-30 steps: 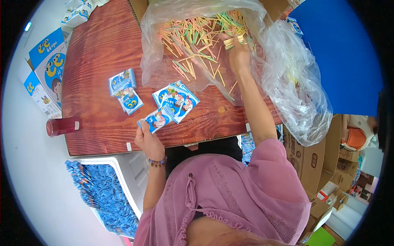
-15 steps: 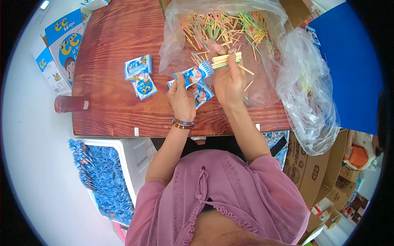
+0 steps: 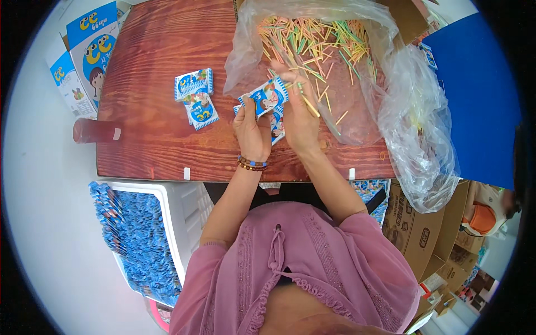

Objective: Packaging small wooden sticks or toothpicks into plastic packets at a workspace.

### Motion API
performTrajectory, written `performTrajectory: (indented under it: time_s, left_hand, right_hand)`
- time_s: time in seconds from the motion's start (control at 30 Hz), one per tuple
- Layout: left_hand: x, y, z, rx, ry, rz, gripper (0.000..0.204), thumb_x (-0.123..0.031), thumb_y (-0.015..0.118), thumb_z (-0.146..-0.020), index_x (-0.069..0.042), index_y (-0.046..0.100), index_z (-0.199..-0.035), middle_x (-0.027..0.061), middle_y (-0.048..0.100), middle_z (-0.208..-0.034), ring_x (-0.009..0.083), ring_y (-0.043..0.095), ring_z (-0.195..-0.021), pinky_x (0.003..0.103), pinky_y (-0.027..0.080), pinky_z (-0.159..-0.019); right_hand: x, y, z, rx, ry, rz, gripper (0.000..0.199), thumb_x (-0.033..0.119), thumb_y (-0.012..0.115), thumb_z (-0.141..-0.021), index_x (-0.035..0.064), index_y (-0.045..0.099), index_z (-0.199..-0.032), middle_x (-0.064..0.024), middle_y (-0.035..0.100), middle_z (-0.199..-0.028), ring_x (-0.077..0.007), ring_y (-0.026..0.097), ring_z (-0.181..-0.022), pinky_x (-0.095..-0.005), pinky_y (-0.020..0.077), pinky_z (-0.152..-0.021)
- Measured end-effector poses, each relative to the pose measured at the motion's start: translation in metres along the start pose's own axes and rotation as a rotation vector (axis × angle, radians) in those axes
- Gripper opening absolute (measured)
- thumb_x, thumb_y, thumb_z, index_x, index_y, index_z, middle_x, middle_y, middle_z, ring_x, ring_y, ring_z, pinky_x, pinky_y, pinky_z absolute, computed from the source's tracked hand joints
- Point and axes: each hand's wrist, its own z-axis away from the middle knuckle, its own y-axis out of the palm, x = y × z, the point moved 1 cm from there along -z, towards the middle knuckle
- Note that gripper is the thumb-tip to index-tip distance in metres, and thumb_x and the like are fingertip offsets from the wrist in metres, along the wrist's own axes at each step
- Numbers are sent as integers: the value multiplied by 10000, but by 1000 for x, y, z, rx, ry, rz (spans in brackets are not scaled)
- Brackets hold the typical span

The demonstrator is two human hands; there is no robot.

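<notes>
My left hand (image 3: 252, 133) is closed on a blue-and-white packet (image 3: 269, 99), thumb on top, over the middle of the table's front part. A second similar packet (image 3: 277, 127) shows below it, between my hands; whether the left hand grips that one too I cannot tell. My right hand (image 3: 302, 120) is curled round a few thin pale-yellow and green candy sticks (image 3: 310, 107), mostly hidden by its palm and fingers. Its fingers are at the packet's right end. To the left, small blue-and-white packets (image 3: 201, 110) lie overlapping on the table.
Loose pastel candy sticks (image 3: 318, 44) lie on a clear plastic bag (image 3: 416, 111) at the back right. A reddish jar (image 3: 92, 130) lies at the left table edge by printed boxes (image 3: 100, 56). Below stands a white crate (image 3: 173, 223) of blue packets; cartons (image 3: 413, 223) stand at right.
My right hand has shifted left against the packet's end and turned, so fewer sticks show. The left hand still holds the packet. The whole view has shifted slightly.
</notes>
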Motion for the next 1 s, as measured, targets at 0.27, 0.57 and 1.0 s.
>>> performTrajectory:
  time_s: [0.27,0.57,1.0]
  left_hand:
    - [-6,-6,-4,93,-116,224,271,-254,527,-978,-38,566,-1136,65,636,-1127,177,613,-1004,353,505,-883]
    - [-29,-14,-4,146,-17,254,350,-274,559,-954,-39,544,-1212,85,614,-1201,216,591,-1088,406,456,-962]
    - [-92,-85,17,-177,164,-410,166,-63,643,-889,15,658,-1034,31,671,-939,74,612,-821,215,488,-743]
  right_hand:
    - [4,-6,-14,223,114,60,431,272,418,-1003,-38,473,-1297,-158,408,-1418,-248,376,-1326,-382,262,-1116]
    - [-1,18,-7,208,-94,704,273,175,474,-970,-31,568,-1123,-182,598,-1039,-307,583,-966,-356,445,-843]
    - [-59,46,-25,565,300,748,256,216,501,-965,-2,619,-903,-28,574,-662,-107,541,-563,-267,420,-514]
